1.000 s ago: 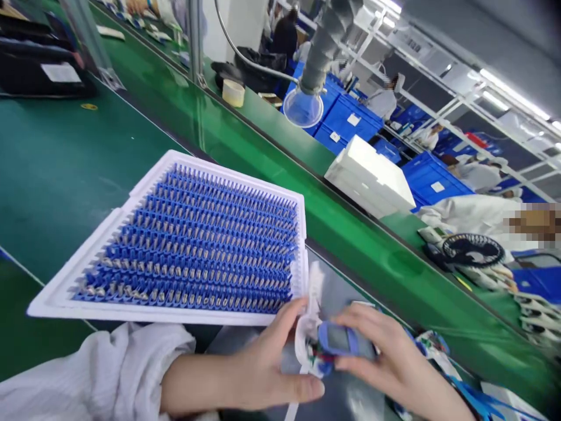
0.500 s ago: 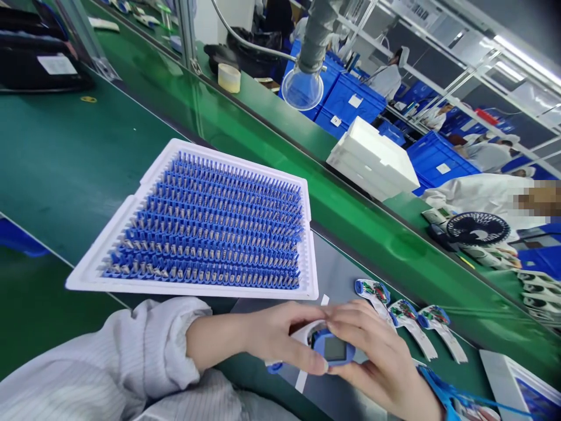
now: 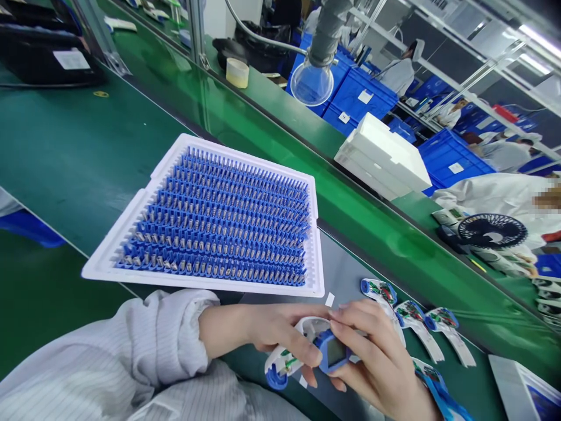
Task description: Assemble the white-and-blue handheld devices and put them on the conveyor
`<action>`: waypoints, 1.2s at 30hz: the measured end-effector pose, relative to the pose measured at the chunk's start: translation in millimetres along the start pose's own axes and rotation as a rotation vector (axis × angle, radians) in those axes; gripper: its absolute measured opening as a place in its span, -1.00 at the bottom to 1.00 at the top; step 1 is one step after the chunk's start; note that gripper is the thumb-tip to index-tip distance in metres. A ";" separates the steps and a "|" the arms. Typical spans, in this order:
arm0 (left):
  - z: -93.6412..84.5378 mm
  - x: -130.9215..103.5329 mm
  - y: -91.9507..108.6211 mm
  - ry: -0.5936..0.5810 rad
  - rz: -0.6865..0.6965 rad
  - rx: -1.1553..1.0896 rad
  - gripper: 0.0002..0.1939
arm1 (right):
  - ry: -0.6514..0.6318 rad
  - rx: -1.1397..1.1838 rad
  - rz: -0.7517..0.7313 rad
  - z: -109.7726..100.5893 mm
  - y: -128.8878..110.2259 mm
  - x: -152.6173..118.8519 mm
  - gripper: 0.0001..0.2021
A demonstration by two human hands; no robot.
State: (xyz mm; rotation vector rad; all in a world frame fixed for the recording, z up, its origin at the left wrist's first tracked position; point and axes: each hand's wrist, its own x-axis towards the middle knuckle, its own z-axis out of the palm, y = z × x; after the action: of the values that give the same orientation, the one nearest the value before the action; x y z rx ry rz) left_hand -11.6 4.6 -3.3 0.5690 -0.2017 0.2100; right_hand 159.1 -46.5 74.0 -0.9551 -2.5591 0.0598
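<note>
My left hand (image 3: 276, 333) is closed around a white curved housing (image 3: 276, 358) with a blue round end and green parts inside. My right hand (image 3: 372, 351) grips a blue-framed display piece (image 3: 331, 351) with a grey screen, tilted against the housing's open upper end. The left fingertips touch the display's blue frame. Above the hands lies a white tray (image 3: 319, 257) holding rows of small blue parts (image 3: 219, 216) with metal pieces. To the right of my right hand, several opened white housings (image 3: 412, 316) with exposed circuit boards lie on the bench.
A grey mat (image 3: 346, 266) is under the hands. A clear suction hood (image 3: 312, 83) hangs above the line. White boxes (image 3: 381, 158), a black fan (image 3: 493, 230) and a person's white sleeve (image 3: 491, 190) are across it. Another white tray (image 3: 511, 380) stands lower right.
The display piece has turned and tilted away from the housing, whose inside and blue end now show more. The view has shifted slightly, so the tray and bench items appear farther right.
</note>
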 end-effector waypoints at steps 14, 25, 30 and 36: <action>-1.2 -3.4 -1.4 0.376 -0.038 0.018 -0.19 | -0.002 -0.047 -0.083 -6.6 -2.2 -13.9 -0.76; 3.1 -0.2 -1.6 0.309 -0.069 0.074 -0.32 | 0.206 0.328 0.090 -9.8 -5.2 9.3 -0.73; 0.2 0.1 -4.9 0.282 -0.067 0.109 -0.37 | 0.072 0.375 0.122 -6.0 -1.9 10.6 -0.69; -3.9 -1.7 6.9 0.356 0.070 -0.042 -0.33 | -0.053 0.437 0.165 -5.7 -11.0 -2.5 -0.71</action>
State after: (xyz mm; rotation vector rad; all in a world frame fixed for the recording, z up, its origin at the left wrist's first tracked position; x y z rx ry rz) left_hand -14.5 12.2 -3.4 0.4741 0.1186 0.3699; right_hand 156.2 -57.1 80.3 -0.9910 -2.3590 0.6685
